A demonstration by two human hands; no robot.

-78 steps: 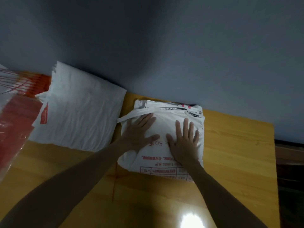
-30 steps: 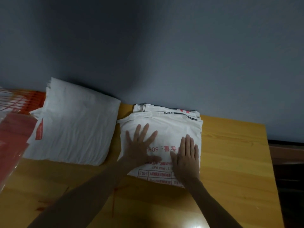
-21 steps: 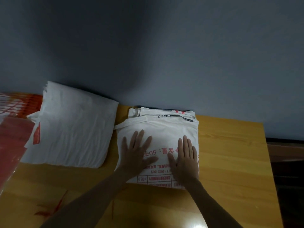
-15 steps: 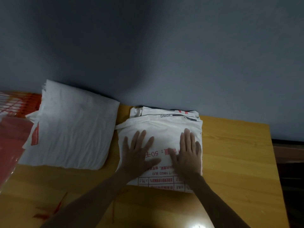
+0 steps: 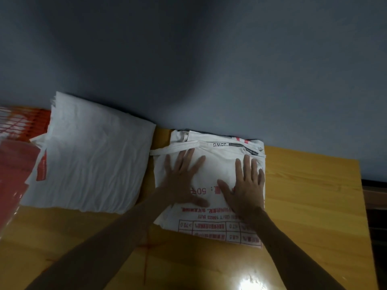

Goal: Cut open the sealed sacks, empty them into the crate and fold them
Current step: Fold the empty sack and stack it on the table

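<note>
left hand (image 5: 182, 181) | right hand (image 5: 245, 188) | both spread flat, pressing folded sack (image 5: 217, 164) (red print) | surface (image 5: 310, 206) far edge

A yellow wooden table (image 5: 303, 195) is sitting against a grey-blue wall (image 5: 209, 59). A bright spot of light (image 5: 250, 284) is shining on the table near its front edge. Thin red lines (image 5: 146, 248) are crossing on the wood. A red see-through plastic sheet (image 5: 14, 174) is hanging over the left side. Something dark brown (image 5: 374, 206) is standing just past the table's right edge.
</note>
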